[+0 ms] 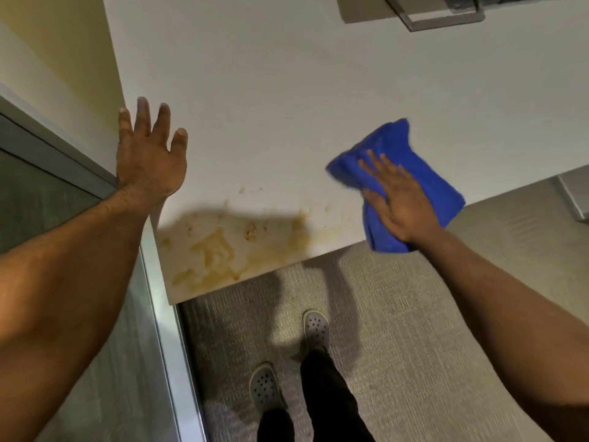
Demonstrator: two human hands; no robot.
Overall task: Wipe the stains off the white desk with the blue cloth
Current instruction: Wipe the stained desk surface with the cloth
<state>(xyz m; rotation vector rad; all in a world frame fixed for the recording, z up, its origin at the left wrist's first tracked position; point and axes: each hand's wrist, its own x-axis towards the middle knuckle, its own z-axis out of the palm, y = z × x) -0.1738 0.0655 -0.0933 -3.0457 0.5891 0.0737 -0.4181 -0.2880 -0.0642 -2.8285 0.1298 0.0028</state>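
The right hand [400, 202] presses flat on the bunched cloth [395, 183] at right of centre, near the desk's [287, 90] front edge. The left hand [149, 154] hovers spread and empty at left. The stains [223, 250], tan smears, sit lower centre by the edge, apart from the cloth. Best to sweep left across them with firm pressure, folding to clean cloth. Grey carpet [414, 314] lies below; a metal frame [446, 17] sits top right

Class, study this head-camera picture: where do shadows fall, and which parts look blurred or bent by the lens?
Head view: a dark shadow lies across the stains near the white desk edge; the blue cloth under the right hand is motion-blurred at its left edge; the wide lens slants the desk edges and stretches the forearms.
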